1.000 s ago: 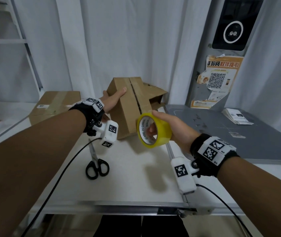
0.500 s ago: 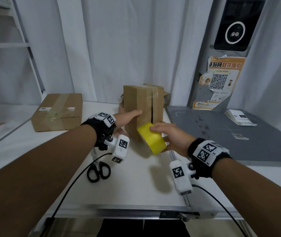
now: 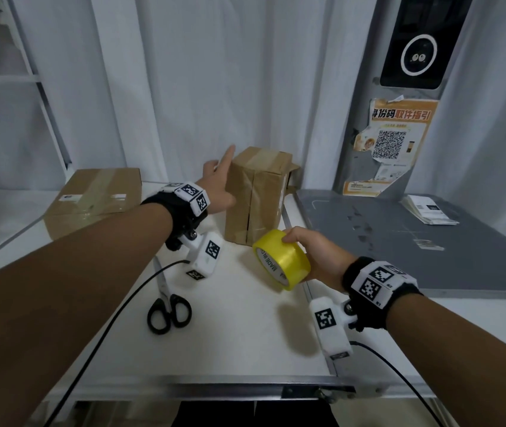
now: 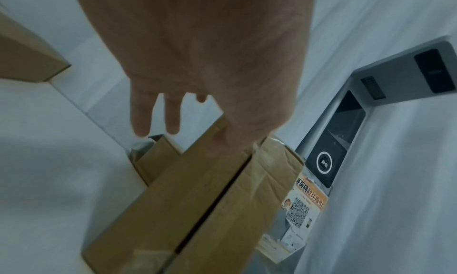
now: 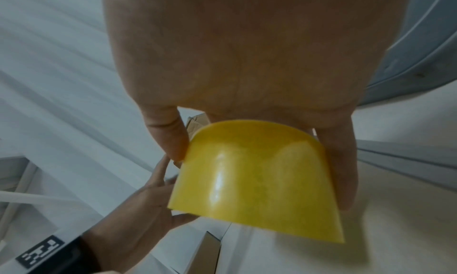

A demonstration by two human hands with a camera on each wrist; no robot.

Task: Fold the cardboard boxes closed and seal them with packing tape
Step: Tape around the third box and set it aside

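The left hand [image 3: 216, 188] is flat and relaxed, with the fingers straight and a little spread; it lies against the left upper side of the upright cardboard box [image 3: 256, 195] and does not grasp it. In the left wrist view the fingers [image 4: 142, 114] point past the far edge of the box, and the thumb side touches the brown flap near the open seam. The right hand [image 3: 316, 257] holds the roll of yellow packing tape [image 3: 281, 260]: the thumb is at one side of the roll and the other fingers wrap behind it, as the right wrist view shows clearly. The roll is in the air just in front of the lower right corner of the box, near but not touching it. The tape is glossy and half transparent, a wide ring with a printed paper core. The box is plain brown corrugated cardboard, standing on its narrow end on the white table [image 3: 245, 334]; a dark slit runs down the middle of its front, where two flaps meet, and shiny clear tape covers its top and part of the front. A second cardboard box [image 3: 97, 195], flat and sealed with clear tape, lies well apart at the left. Black-handled scissors [image 3: 168, 306] lie on the table between the two forearms.
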